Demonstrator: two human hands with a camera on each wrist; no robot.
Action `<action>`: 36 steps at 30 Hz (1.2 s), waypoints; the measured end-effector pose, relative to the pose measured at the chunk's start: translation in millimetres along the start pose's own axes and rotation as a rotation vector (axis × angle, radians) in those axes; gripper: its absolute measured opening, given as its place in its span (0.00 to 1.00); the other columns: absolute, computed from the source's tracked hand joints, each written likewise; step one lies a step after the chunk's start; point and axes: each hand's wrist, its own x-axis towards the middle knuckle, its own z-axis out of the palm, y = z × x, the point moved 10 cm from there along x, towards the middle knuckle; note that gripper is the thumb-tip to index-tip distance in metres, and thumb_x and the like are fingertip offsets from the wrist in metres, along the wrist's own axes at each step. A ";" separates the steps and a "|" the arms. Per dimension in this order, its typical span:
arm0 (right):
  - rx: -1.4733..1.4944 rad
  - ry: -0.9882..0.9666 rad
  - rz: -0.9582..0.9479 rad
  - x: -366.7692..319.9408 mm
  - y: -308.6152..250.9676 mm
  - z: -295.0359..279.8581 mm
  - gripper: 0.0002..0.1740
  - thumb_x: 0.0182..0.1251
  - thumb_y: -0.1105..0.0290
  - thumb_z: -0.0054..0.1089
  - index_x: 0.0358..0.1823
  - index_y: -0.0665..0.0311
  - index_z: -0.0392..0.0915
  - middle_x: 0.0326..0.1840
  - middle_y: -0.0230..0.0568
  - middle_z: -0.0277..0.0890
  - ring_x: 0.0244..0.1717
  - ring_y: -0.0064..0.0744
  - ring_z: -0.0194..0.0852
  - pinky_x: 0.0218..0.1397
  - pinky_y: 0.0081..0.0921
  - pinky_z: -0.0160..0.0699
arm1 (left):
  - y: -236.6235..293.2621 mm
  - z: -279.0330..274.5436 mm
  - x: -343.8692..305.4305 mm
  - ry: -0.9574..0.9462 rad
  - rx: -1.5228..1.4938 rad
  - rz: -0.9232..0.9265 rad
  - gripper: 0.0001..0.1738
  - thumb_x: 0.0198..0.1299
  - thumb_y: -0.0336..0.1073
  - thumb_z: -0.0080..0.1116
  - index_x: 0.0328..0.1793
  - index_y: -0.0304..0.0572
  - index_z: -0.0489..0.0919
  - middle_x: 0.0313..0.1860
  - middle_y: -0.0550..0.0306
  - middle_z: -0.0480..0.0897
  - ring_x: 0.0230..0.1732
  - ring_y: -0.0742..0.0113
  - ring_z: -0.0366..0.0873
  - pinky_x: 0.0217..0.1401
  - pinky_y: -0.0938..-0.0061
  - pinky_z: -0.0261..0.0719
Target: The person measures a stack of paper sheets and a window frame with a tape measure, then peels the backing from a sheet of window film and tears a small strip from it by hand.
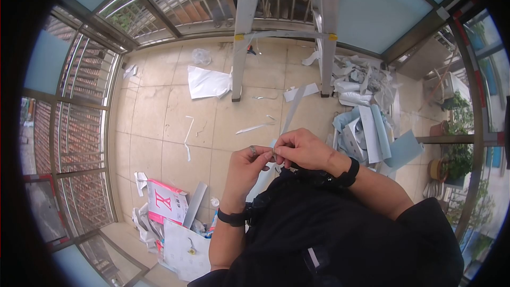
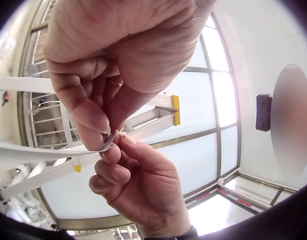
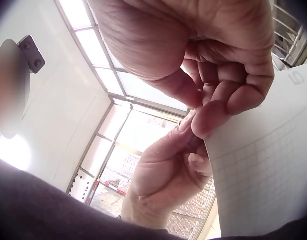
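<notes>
My left hand (image 1: 245, 169) and right hand (image 1: 307, 150) meet in front of my body, fingertips together. Between them they pinch the edge of a long pale strip (image 1: 294, 110), which runs away past the hands toward the ladder. From the left wrist, the strip (image 2: 38, 153) comes in as a thin band and ends at the touching thumbs and forefingers. The right wrist view shows its broad white face (image 3: 263, 155), printed with a faint grid. There my right hand (image 3: 203, 35) lies over the corner, with my left hand (image 3: 166, 172) below it.
A stepladder (image 1: 245, 26) stands ahead on the tiled floor. Crumpled wrapping (image 1: 366, 77) and rolled sheets (image 1: 372, 133) lie to the right. A pink and white box (image 1: 166, 202) and a white board (image 1: 186, 252) are at the lower left. Paper scraps (image 1: 210, 82) litter the tiles.
</notes>
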 end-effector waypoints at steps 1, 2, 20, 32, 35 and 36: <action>0.006 -0.004 -0.001 0.7 0.5 0.7 0.10 0.72 0.72 0.53 0.37 0.72 0.80 0.29 0.37 0.81 0.27 0.21 0.77 0.32 0.18 0.77 | -0.1 -0.5 -0.2 0.000 -0.003 0.001 0.10 0.67 0.32 0.59 0.47 0.31 0.84 0.35 0.58 0.87 0.37 0.75 0.82 0.39 0.80 0.79; 0.005 -0.006 -0.001 1.6 0.5 1.2 0.10 0.72 0.72 0.53 0.37 0.72 0.80 0.29 0.37 0.81 0.27 0.21 0.77 0.32 0.18 0.77 | 0.1 -1.1 -0.1 -0.001 -0.006 0.003 0.10 0.67 0.32 0.59 0.47 0.31 0.84 0.35 0.58 0.86 0.37 0.75 0.82 0.39 0.80 0.79; 0.030 -0.005 0.000 6.6 -0.9 0.6 0.11 0.72 0.71 0.53 0.37 0.72 0.80 0.30 0.38 0.81 0.27 0.21 0.78 0.32 0.18 0.78 | 2.1 -3.9 1.1 0.004 -0.031 0.005 0.10 0.66 0.32 0.60 0.47 0.34 0.85 0.36 0.59 0.86 0.37 0.76 0.81 0.41 0.80 0.78; 0.079 0.008 -0.026 9.3 -4.3 -2.5 0.11 0.69 0.70 0.53 0.35 0.72 0.79 0.29 0.39 0.82 0.27 0.23 0.79 0.33 0.21 0.79 | 17.1 0.6 2.8 0.084 0.039 0.085 0.06 0.61 0.25 0.64 0.42 0.30 0.80 0.36 0.53 0.86 0.39 0.70 0.84 0.47 0.76 0.82; 0.167 -0.019 -0.090 11.2 -5.0 -0.3 0.11 0.70 0.70 0.53 0.36 0.72 0.79 0.30 0.39 0.82 0.29 0.23 0.79 0.34 0.20 0.79 | 11.6 -4.8 4.8 0.105 0.040 0.099 0.06 0.61 0.25 0.64 0.43 0.30 0.80 0.35 0.54 0.85 0.38 0.71 0.83 0.46 0.77 0.82; 0.181 -0.023 -0.093 9.8 -7.1 0.4 0.10 0.71 0.71 0.53 0.36 0.72 0.79 0.31 0.39 0.82 0.30 0.23 0.79 0.35 0.20 0.79 | 11.6 -5.3 4.8 0.106 0.041 0.102 0.06 0.61 0.25 0.64 0.43 0.30 0.80 0.35 0.54 0.85 0.38 0.71 0.83 0.46 0.77 0.82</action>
